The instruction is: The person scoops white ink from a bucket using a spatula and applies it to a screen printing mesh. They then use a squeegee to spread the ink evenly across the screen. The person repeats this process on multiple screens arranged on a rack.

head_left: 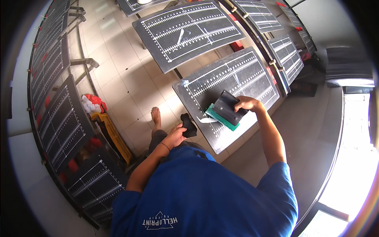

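My right hand (246,104) is closed on the upper edge of a wide squeegee (228,107) with a black body and a green blade (226,121). Its blade lies at the near part of a black printing board (205,94) with white ruler markings; whether it presses on the surface I cannot tell. Beside the blade, a white streak (209,119) shows on the board. My left hand (175,136), held low at my waist, grips a piece of black cloth (189,125) next to the board's near left corner.
A second marked board (189,29) stands just beyond. More boards (59,126) line a rail at the left, others (286,55) the far right. A yellow plastic crate (114,136) and a red and white bundle (94,103) sit on the tiled floor (130,79) at the left.
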`<state>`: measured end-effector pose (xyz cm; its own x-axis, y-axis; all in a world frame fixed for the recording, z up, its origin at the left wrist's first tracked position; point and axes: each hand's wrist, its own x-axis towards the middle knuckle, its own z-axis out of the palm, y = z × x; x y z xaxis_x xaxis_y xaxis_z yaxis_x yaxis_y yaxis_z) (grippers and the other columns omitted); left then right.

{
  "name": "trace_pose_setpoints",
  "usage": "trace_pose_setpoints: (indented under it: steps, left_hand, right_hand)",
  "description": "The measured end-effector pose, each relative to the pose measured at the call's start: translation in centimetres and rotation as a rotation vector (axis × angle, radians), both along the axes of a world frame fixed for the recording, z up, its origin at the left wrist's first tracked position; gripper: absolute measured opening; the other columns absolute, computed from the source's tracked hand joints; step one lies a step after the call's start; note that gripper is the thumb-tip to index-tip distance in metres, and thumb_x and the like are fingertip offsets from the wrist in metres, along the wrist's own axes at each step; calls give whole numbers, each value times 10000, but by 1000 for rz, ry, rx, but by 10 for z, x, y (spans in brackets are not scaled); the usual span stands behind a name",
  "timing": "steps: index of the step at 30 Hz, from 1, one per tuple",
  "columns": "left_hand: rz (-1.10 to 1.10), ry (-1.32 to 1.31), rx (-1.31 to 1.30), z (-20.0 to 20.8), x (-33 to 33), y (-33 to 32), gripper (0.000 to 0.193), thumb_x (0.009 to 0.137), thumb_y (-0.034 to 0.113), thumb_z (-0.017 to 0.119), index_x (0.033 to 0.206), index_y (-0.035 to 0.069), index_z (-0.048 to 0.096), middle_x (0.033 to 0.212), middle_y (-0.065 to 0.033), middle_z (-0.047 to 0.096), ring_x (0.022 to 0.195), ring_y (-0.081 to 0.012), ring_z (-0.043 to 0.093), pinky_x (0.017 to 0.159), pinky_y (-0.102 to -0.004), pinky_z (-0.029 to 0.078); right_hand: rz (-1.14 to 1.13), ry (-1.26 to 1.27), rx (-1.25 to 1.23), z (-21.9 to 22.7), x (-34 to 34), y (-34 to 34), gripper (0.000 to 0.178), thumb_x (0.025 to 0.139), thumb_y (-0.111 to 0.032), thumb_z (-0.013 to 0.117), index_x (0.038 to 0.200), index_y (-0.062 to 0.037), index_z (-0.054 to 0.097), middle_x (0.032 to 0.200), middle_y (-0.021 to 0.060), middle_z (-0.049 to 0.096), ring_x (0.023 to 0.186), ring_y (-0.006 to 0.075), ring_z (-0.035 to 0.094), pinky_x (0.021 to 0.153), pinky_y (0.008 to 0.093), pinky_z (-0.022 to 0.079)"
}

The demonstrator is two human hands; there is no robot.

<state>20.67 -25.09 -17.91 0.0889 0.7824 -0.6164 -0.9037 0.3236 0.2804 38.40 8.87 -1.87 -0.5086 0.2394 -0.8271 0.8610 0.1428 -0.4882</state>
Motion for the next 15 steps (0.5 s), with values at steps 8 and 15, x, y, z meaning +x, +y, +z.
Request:
trace_pose_setpoints:
  steps: [8, 15]
  left_hand:
    - [152, 51, 27, -25, -64, 20, 345, 941, -29, 422, 1267, -9, 534, 1215, -147, 613, 1131, -282, 630, 977, -420, 541]
    - [293, 142, -30, -51, -161, 59, 377, 931, -44, 382, 1283, -63, 514, 1225, -157, 614, 1185, -281, 613, 1012, -407, 536]
  right_hand:
    - [-723, 213, -170, -31, 32, 20, 290, 714, -175, 746, 960, -38, 676, 896, 55, 668, 869, 168, 619, 786, 320, 498]
    - [-853, 564, -343, -48, -127, 33, 68, 798, -84, 700, 845, -48, 666, 825, 52, 650, 769, 164, 614, 710, 332, 514]
